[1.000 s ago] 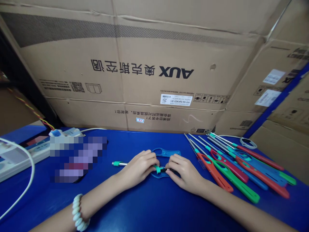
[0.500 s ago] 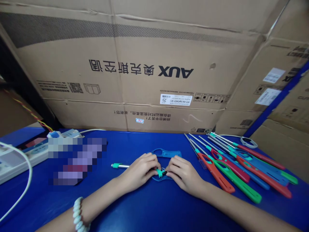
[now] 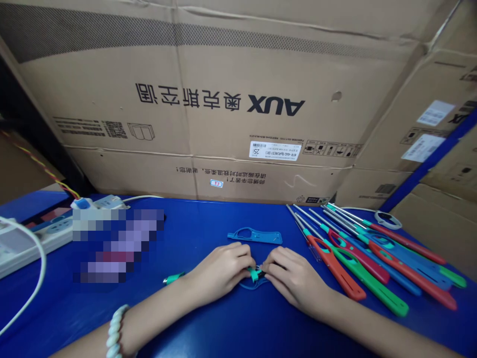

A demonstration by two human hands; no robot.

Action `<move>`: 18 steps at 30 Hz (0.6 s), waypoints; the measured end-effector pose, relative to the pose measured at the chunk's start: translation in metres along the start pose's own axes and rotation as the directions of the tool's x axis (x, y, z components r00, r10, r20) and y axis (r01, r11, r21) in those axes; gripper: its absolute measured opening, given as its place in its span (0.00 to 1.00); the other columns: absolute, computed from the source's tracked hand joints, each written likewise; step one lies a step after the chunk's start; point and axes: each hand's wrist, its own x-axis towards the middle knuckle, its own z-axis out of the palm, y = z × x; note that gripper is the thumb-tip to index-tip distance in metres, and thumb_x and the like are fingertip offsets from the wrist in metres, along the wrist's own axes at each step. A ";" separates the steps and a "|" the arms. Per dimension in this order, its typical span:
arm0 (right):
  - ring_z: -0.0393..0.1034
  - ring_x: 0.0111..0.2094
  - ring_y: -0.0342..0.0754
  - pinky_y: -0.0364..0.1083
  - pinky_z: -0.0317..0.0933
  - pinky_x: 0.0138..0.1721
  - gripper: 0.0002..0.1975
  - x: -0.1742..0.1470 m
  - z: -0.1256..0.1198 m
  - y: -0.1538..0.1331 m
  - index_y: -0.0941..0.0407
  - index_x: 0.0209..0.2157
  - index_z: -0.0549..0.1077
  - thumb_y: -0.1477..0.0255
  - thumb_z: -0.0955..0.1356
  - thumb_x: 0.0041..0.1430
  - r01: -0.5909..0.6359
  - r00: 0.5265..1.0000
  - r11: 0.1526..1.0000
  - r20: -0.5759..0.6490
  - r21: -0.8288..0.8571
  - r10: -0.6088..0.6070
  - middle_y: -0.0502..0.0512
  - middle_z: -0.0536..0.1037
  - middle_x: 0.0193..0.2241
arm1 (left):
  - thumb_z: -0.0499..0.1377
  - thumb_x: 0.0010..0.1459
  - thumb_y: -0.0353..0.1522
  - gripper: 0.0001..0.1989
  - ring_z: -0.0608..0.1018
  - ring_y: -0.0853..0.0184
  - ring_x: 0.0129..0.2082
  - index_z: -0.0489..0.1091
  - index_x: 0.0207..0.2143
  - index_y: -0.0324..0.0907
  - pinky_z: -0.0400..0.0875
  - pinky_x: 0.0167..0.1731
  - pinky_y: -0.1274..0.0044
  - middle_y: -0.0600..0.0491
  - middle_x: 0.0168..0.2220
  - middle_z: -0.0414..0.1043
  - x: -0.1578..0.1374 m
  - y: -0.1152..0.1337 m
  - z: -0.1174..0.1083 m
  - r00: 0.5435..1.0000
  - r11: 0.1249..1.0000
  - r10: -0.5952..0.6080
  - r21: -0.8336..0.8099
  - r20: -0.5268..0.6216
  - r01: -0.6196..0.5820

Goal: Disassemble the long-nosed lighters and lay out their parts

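Note:
My left hand (image 3: 233, 268) pinches the small green trigger piece (image 3: 255, 275) of a long-nosed lighter, its fingertips closed. Facing it, my right hand (image 3: 288, 276) is closed at a small black part beside the green piece; my fingers cover much of it. Beneath both hands shows the edge of a blue lighter shell half (image 3: 250, 285). Past my left wrist sticks out a metal tube end with a green collar (image 3: 173, 279); the rest is behind the hand. Another blue shell half (image 3: 266, 235) lies flat just beyond my hands.
Several long-nosed lighters (image 3: 391, 281) in red, orange, green and blue lie fanned out at the right. A white power strip (image 3: 22, 256) and cable are at the left, near a blurred purple item (image 3: 126, 243). A large cardboard box wall (image 3: 223, 59) stands behind the blue table (image 3: 208, 328).
Both hands have shifted slightly right and nearer me with the parts, away from the far shell half, which now shows whole. Less of the metal tube shows past my left wrist.

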 end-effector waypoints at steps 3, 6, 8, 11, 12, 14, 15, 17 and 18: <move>0.64 0.34 0.48 0.47 0.60 0.35 0.09 -0.001 0.001 -0.004 0.57 0.35 0.71 0.77 0.60 0.64 -0.045 0.999 0.998 -0.016 0.039 0.045 0.57 0.72 0.32 | 0.55 0.62 0.26 0.05 0.72 0.67 0.33 0.70 0.38 0.41 0.66 0.33 0.79 0.53 0.34 0.69 0.005 -0.001 -0.006 0.999 1.000 0.000 -0.022 0.055 0.001; 0.64 0.34 0.48 0.47 0.61 0.35 0.09 -0.002 0.002 -0.005 0.57 0.35 0.71 0.77 0.60 0.64 -0.066 0.997 0.995 -0.028 0.072 0.068 0.57 0.72 0.32 | 0.59 0.58 0.23 0.06 0.74 0.68 0.34 0.72 0.36 0.41 0.66 0.34 0.80 0.55 0.34 0.70 0.009 -0.004 -0.010 0.995 0.994 -0.029 -0.106 0.097 0.039; 0.65 0.34 0.49 0.47 0.61 0.35 0.09 -0.003 0.002 -0.005 0.57 0.35 0.71 0.77 0.60 0.64 -0.070 0.997 0.994 -0.030 0.081 0.073 0.57 0.72 0.32 | 0.60 0.57 0.21 0.07 0.74 0.68 0.35 0.73 0.35 0.41 0.66 0.35 0.80 0.55 0.33 0.71 0.012 -0.006 -0.012 0.993 0.984 -0.045 -0.165 0.112 0.063; 0.65 0.35 0.48 0.47 0.61 0.36 0.09 -0.004 0.003 -0.004 0.57 0.36 0.71 0.76 0.60 0.64 -0.083 0.995 0.993 -0.043 0.086 0.087 0.56 0.72 0.32 | 0.60 0.57 0.21 0.07 0.75 0.68 0.34 0.74 0.34 0.41 0.67 0.36 0.79 0.55 0.34 0.73 0.015 -0.009 -0.014 0.990 0.968 -0.052 -0.239 0.130 0.082; 0.65 0.35 0.48 0.47 0.61 0.36 0.08 -0.004 0.004 -0.004 0.57 0.36 0.71 0.76 0.60 0.64 -0.087 0.995 0.993 -0.044 0.085 0.091 0.56 0.71 0.32 | 0.59 0.57 0.21 0.08 0.75 0.68 0.34 0.74 0.34 0.40 0.67 0.35 0.79 0.54 0.34 0.73 0.015 -0.009 -0.015 0.989 0.963 -0.053 -0.256 0.134 0.087; 0.65 0.35 0.48 0.47 0.61 0.36 0.08 -0.005 0.005 -0.004 0.57 0.36 0.71 0.76 0.60 0.64 -0.093 0.994 0.992 -0.046 0.090 0.097 0.56 0.71 0.32 | 0.59 0.56 0.21 0.08 0.75 0.68 0.33 0.75 0.34 0.40 0.67 0.35 0.79 0.54 0.33 0.74 0.017 -0.009 -0.015 0.989 0.955 -0.062 -0.280 0.133 0.097; 0.65 0.35 0.48 0.47 0.61 0.36 0.09 -0.005 0.005 -0.003 0.57 0.35 0.71 0.76 0.60 0.64 -0.096 0.994 0.991 -0.043 0.095 0.100 0.56 0.71 0.32 | 0.59 0.56 0.20 0.08 0.75 0.68 0.33 0.75 0.34 0.40 0.67 0.35 0.79 0.54 0.33 0.74 0.017 -0.009 -0.015 0.990 0.953 -0.067 -0.286 0.127 0.101; 0.65 0.34 0.48 0.47 0.61 0.36 0.09 -0.005 0.006 -0.003 0.57 0.35 0.71 0.75 0.60 0.65 -0.102 0.993 0.989 -0.041 0.106 0.107 0.56 0.71 0.32 | 0.59 0.56 0.21 0.08 0.76 0.68 0.33 0.75 0.33 0.40 0.67 0.35 0.79 0.54 0.33 0.74 0.017 -0.008 -0.015 0.991 0.951 -0.075 -0.290 0.108 0.103; 0.65 0.34 0.48 0.47 0.61 0.36 0.10 -0.005 0.006 -0.003 0.57 0.35 0.71 0.75 0.60 0.65 -0.104 0.993 0.988 -0.040 0.112 0.109 0.56 0.71 0.32 | 0.59 0.57 0.21 0.07 0.75 0.68 0.33 0.75 0.33 0.40 0.67 0.35 0.79 0.54 0.33 0.74 0.017 -0.008 -0.014 0.992 0.952 -0.075 -0.290 0.101 0.102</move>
